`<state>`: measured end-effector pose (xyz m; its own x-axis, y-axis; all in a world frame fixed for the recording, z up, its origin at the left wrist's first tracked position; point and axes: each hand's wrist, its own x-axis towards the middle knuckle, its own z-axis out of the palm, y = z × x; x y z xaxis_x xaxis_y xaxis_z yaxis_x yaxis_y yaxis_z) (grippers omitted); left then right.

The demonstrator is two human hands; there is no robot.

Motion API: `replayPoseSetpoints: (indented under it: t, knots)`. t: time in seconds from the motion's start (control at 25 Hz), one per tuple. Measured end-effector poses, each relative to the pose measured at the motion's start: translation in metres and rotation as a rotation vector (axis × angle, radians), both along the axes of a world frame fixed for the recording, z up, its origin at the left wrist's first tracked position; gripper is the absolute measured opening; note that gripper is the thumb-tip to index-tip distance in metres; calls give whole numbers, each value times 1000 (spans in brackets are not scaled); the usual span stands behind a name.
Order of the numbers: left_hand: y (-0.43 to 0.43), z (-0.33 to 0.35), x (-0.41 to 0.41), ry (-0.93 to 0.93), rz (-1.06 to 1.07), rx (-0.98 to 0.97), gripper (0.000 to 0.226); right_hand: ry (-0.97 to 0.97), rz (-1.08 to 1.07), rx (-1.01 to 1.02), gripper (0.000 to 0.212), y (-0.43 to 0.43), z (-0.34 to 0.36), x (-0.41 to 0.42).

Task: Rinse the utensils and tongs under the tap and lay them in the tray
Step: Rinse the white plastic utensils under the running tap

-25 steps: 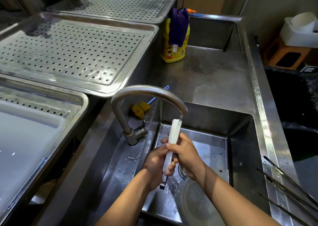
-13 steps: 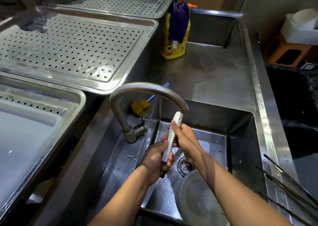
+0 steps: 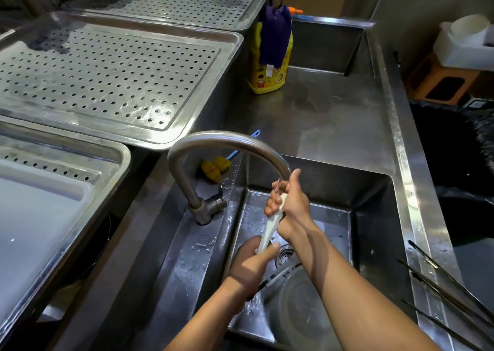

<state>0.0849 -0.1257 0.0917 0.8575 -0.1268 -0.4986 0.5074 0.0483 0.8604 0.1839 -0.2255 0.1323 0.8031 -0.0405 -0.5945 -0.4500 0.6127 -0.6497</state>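
Steel sink [image 3: 374, 217] | one tap [image 3: 230, 141] | hands: left [image 3: 248, 265], right [image 3: 291, 206], both gripping one white utensil [image 3: 270, 227] | three trays [image 3: 107, 78]

- No readable text, brand or number anywhere in the frame.
- Yellow bottle [image 3: 267, 82], upper centre on the counter [image 3: 334, 115]: front label has a small cartoon figure and round marks, lettering too blurred to read.
- White tag [image 3: 269, 70] hanging from the purple cloth [image 3: 275, 35] draped over that bottle: print on it, if any, is not legible.
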Motion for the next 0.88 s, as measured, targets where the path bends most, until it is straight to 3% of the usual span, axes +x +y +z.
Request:
replayPoseSetpoints:
  t: [0.12, 0.2, 0.28, 0.36, 0.44, 0.52, 0.64, 0.68, 0.76, 0.88]
  knots:
    - [6, -3, 11, -34, 21, 121, 25, -57, 133, 13, 40, 3, 7, -13]
    - [8, -5, 21, 46, 24, 81, 27, -171, 432, -376, 20, -7, 8, -34]
    - [8, -6, 28, 79, -33, 96, 27, -347, 700, -992, 30, -33, 8, -55]
    - [5, -9, 28, 109, -49, 62, 28, -530, 604, -1450, 28, -61, 16, -74]
    - [1, -14, 25, 166, -25, -25, 29, -610, 281, -1620, 34, -83, 16, -93]
    - [-5, -17, 27, 200, 9, -106, 33, -481, 103, -1540, 47, -91, 8, -105]
    - [-21, -17, 37, 193, 42, -123, 40, -181, 324, -808, 48, -67, 8, -98]
    - [-26, -17, 38, 191, 39, -98, 41, -161, 367, -688, 40, -57, 3, -94]
    - [-34, -17, 37, 191, 38, -58, 43, -173, 331, -671, 28, -43, -2, -87]
    - [-32, -15, 44, 99, 83, 69, 38, -179, 373, -776, 25, -40, -3, -81]
